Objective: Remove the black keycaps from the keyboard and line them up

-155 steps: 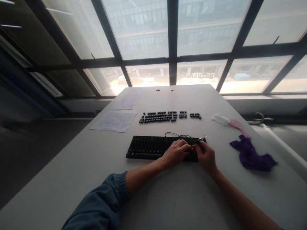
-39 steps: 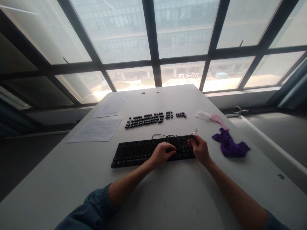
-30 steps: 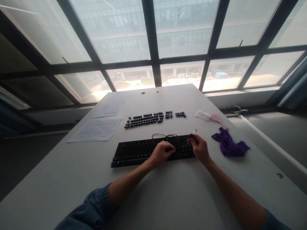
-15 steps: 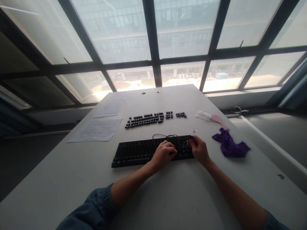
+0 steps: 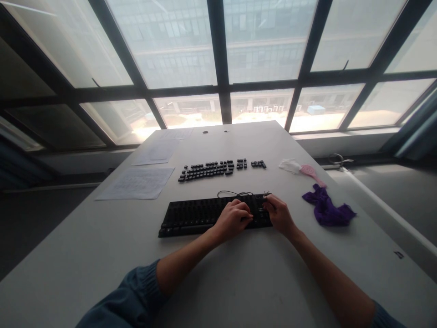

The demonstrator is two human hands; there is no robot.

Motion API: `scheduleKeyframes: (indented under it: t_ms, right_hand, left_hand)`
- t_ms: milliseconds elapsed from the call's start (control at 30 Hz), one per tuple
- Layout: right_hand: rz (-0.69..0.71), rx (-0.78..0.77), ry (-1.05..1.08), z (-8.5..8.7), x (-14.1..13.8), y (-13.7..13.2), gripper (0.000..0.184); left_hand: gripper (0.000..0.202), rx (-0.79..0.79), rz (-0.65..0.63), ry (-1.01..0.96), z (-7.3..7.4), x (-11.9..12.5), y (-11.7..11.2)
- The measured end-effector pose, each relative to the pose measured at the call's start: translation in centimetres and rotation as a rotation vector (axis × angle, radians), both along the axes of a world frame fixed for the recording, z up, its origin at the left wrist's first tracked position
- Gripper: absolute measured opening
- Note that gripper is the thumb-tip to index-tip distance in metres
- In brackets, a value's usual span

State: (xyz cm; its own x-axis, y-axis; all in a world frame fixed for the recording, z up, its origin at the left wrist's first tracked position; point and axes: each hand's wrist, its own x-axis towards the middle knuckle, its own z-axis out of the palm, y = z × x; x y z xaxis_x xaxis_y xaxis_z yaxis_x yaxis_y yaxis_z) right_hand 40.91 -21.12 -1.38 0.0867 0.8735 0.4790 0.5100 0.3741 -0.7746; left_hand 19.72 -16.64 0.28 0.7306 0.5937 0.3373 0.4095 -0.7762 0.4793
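A black keyboard (image 5: 194,216) lies on the white table, much of its upper face without keycaps. Over its right part rests my left hand (image 5: 235,216), fingers curled and thumb pressed to them; whatever they hold is hidden. At the keyboard's right end, my right hand (image 5: 278,213) is closed on a small, thin, shiny tool that looks like a wire keycap puller (image 5: 266,195). The tool's lower end, down among the number-pad keys, is too dark to make out. Behind the keyboard, loose black keycaps (image 5: 208,172) are laid out in rows.
Printed sheets (image 5: 136,184) lie on the left. To the right are a purple cloth (image 5: 329,207), a pink brush-like item (image 5: 309,171) and a crumpled clear wrapper (image 5: 289,166). A black cable (image 5: 227,192) loops behind the keyboard. Windows stand beyond the table's far edge.
My right hand has shifted slightly left with the puller, whose shiny end has turned and sits lower, nearer the keyboard. The left hand stays in place.
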Motion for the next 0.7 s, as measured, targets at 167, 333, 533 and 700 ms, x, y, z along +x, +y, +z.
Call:
scheduleKeyframes:
  t_ms: [167,333,533,700]
  right_hand:
    - [-0.005,-0.009,-0.006,-0.06,-0.08,0.0,0.023]
    - [-0.004,-0.017,0.001,-0.4,-0.1,0.25,0.018]
    - [0.006,-0.078,-0.029,-0.32,0.17,0.87,0.019]
    - [0.106,-0.032,-0.102,0.24,-0.03,0.38,0.021]
  left_hand:
    - [0.013,0.034,0.007,0.019,-0.07,-0.22,-0.09]
    - [0.012,0.02,0.017,0.003,0.08,-0.26,-0.36]
    - [0.019,0.004,0.034,-0.042,-0.03,-0.07,-0.52]
    - [0.017,0.002,0.038,-0.044,0.0,-0.21,-0.36]
